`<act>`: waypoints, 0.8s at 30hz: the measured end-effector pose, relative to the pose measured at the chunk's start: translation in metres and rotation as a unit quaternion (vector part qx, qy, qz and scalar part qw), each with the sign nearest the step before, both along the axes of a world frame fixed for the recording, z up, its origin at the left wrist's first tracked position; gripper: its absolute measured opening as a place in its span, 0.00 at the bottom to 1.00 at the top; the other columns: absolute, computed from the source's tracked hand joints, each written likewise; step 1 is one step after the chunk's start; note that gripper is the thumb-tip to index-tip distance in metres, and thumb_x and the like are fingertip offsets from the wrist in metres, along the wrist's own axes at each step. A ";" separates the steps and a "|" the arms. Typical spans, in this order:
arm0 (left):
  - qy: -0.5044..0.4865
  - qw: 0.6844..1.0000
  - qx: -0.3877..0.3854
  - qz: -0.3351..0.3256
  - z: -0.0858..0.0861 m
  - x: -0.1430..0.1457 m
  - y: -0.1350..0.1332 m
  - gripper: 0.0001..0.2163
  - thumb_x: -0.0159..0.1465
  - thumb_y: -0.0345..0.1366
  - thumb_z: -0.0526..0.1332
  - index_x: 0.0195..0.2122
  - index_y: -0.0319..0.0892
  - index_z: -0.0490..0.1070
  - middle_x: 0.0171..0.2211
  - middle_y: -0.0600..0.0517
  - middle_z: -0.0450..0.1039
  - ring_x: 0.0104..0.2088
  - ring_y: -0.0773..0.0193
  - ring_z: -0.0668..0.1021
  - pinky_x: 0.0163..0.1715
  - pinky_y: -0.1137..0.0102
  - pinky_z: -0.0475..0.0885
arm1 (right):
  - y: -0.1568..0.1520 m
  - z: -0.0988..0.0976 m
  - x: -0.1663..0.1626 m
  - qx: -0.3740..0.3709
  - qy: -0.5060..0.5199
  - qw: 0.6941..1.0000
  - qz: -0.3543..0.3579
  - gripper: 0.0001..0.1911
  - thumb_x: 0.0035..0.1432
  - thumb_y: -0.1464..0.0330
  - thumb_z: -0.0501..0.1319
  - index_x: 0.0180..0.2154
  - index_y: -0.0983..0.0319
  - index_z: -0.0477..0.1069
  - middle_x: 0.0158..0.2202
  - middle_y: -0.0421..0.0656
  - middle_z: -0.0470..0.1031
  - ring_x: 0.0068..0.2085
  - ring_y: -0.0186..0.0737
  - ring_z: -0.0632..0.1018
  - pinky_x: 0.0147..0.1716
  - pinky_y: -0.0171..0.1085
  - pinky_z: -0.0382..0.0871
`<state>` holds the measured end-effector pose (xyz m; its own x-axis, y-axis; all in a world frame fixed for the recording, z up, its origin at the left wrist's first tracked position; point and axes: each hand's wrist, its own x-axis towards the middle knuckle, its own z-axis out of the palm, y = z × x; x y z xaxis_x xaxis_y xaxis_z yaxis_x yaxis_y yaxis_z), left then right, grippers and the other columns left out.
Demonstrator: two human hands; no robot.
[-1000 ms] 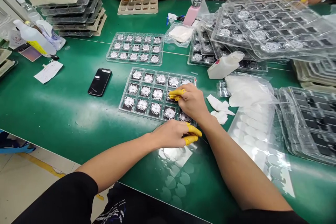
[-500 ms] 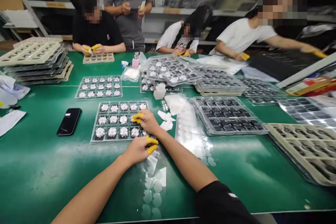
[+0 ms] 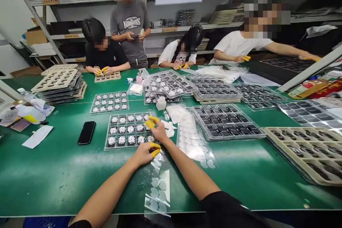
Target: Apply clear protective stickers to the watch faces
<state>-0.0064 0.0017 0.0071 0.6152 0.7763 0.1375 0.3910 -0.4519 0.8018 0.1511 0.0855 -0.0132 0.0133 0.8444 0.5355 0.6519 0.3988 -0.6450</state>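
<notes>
You seem to be working on the watches (image 3: 130, 129) at the right end of the tray (image 3: 117, 148), right hand's (image 3: 158, 130) fingers bent over it, left hand's (image 3: 144, 153) slightly parted by its near right corner, either hold unclear; the next move likely calls for a light touch.

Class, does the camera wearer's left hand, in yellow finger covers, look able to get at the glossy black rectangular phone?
Probably yes: nothing covers the phone, and the left hand could likely pass around the near corner of the clear plastic tray, over bare green tabletop.
</notes>
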 end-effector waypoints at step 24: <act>-0.029 0.998 -0.023 -0.041 -0.008 0.009 0.001 0.11 0.69 0.28 0.64 0.51 0.36 0.81 0.47 0.46 0.85 0.47 0.64 0.85 0.55 0.67 0.79 | -0.070 -0.024 0.047 -0.053 -0.055 0.991 -0.107 0.13 0.68 0.63 0.61 0.47 0.63 0.79 0.34 0.44 0.77 0.33 0.37 0.73 0.42 0.42 0.71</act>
